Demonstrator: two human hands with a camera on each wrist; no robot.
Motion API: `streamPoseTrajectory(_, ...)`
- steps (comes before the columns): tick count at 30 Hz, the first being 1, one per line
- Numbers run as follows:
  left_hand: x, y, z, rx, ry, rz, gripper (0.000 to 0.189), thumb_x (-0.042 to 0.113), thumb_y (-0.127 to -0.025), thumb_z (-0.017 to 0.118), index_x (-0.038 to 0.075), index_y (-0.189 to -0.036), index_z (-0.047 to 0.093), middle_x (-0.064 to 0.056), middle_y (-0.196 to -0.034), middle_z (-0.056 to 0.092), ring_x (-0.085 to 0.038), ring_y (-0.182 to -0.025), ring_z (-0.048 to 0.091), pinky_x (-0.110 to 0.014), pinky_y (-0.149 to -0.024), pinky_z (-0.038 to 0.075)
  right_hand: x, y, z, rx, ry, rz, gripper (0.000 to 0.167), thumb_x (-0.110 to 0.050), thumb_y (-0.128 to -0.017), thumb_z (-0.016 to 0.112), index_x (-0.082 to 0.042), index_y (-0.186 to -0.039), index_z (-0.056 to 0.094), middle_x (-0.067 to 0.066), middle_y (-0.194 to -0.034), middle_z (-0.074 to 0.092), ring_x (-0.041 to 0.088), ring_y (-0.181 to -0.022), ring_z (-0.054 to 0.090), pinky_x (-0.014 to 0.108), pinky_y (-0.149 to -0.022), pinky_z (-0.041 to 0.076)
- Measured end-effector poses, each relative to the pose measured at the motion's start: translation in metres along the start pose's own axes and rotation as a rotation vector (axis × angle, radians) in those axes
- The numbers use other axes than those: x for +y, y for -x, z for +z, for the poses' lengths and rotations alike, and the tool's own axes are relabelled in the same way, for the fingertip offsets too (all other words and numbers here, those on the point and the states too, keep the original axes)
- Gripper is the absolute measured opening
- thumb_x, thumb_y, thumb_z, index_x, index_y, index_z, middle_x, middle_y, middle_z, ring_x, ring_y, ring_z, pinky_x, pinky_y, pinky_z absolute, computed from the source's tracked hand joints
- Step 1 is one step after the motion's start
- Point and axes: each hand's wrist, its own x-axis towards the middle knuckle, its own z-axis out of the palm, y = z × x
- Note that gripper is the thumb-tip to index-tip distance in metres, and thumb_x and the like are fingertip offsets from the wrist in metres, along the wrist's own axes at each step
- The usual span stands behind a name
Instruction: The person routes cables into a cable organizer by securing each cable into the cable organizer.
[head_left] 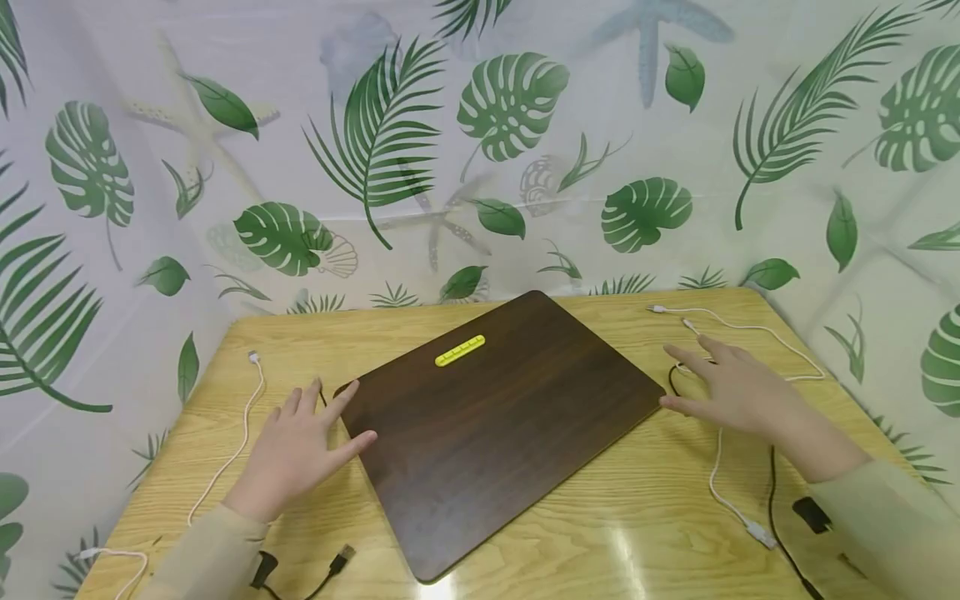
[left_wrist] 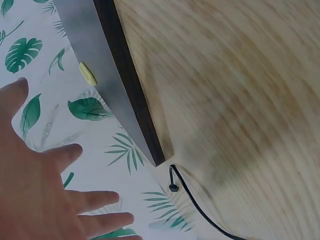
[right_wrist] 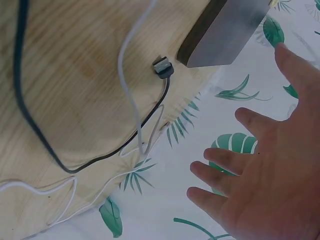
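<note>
A dark brown wooden board (head_left: 510, 425) lies turned at an angle on the table, its corners toward the back, front and sides. Near its far left edge sits a yellow slotted strip (head_left: 461, 351). My left hand (head_left: 296, 450) is spread, thumb and forefinger over the board's left corner in the head view. Fingers spread too, my right hand (head_left: 738, 387) has its thumb tip close by the board's right corner. Neither hand holds anything. Both wrist views show the hands (left_wrist: 45, 175) (right_wrist: 260, 175) with fingers apart, and the board's edge (left_wrist: 132, 90) beyond.
White cables (head_left: 243, 425) (head_left: 780, 333) lie on the wood-grain table (head_left: 585, 542) at both sides. A black cable with a USB plug (right_wrist: 163, 67) runs near the right corner, another black USB plug (head_left: 341, 560) lies at front left. A leaf-print cloth (head_left: 570, 100) hangs behind.
</note>
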Motion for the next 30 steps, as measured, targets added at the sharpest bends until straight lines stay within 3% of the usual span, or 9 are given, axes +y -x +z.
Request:
streamPoseTrajectory(3, 0.001, -0.001, 0.000, -0.005, 0.000, -0.014, 0.082, 0.072, -0.099, 0.054, 0.022, -0.163, 0.044, -0.039, -0.153, 0.048, -0.061, -0.132, 0.055, -0.068, -0.094, 0.054, -0.004, -0.006, -0.002, 0.014, 0.024, -0.017, 0.088, -0.067, -0.098, 0.062, -0.010, -0.162, 0.043, 0.041, -0.159, 0.037, 0.068, -0.138, 0.044, 0.078, -0.105, 0.042)
streamPoseTrajectory(6, 0.002, -0.002, 0.002, -0.015, -0.001, -0.031, 0.083, 0.072, -0.099, 0.054, 0.020, -0.162, 0.045, -0.039, -0.146, 0.056, -0.056, -0.121, 0.062, -0.060, -0.081, 0.058, -0.008, -0.011, -0.002, 0.028, 0.044, -0.033, 0.085, -0.066, -0.099, 0.062, -0.009, -0.160, 0.046, 0.040, -0.156, 0.043, 0.066, -0.136, 0.048, 0.076, -0.103, 0.044)
streamPoseTrajectory(14, 0.003, -0.005, 0.008, -0.033, -0.013, -0.025, 0.080, 0.064, -0.099, 0.062, 0.015, -0.160, 0.048, -0.037, -0.137, 0.060, -0.053, -0.116, 0.064, -0.062, -0.085, 0.058, -0.017, -0.026, -0.002, 0.044, 0.023, -0.045, 0.082, -0.059, -0.099, 0.066, -0.005, -0.158, 0.048, 0.035, -0.146, 0.055, 0.056, -0.127, 0.059, 0.067, -0.094, 0.054)
streamPoseTrajectory(18, 0.005, -0.006, 0.010, -0.029, -0.015, -0.019, 0.079, 0.061, -0.097, 0.067, 0.012, -0.158, 0.051, -0.036, -0.133, 0.062, -0.052, -0.114, 0.065, -0.061, -0.081, 0.059, -0.021, -0.033, -0.001, 0.036, 0.012, -0.038, 0.082, -0.059, -0.099, 0.066, -0.004, -0.158, 0.048, 0.036, -0.143, 0.057, 0.054, -0.122, 0.061, 0.065, -0.089, 0.056)
streamPoseTrajectory(22, 0.006, -0.005, 0.012, -0.022, -0.021, -0.029, 0.080, 0.059, -0.096, 0.070, 0.008, -0.155, 0.053, -0.037, -0.134, 0.062, -0.051, -0.111, 0.066, -0.057, -0.072, 0.060, -0.025, -0.038, 0.000, 0.025, -0.002, -0.018, 0.084, -0.061, -0.099, 0.065, -0.005, -0.159, 0.046, 0.037, -0.144, 0.056, 0.055, -0.125, 0.060, 0.067, -0.089, 0.056)
streamPoseTrajectory(30, 0.008, -0.003, 0.015, -0.023, -0.027, -0.061, 0.079, 0.058, -0.095, 0.071, -0.002, -0.144, 0.060, -0.037, -0.132, 0.064, -0.052, -0.109, 0.067, -0.058, -0.076, 0.060, -0.031, -0.049, 0.000, 0.008, -0.018, -0.025, 0.083, -0.059, -0.100, 0.066, -0.002, -0.157, 0.047, 0.039, -0.143, 0.056, 0.056, -0.122, 0.061, 0.067, -0.090, 0.055)
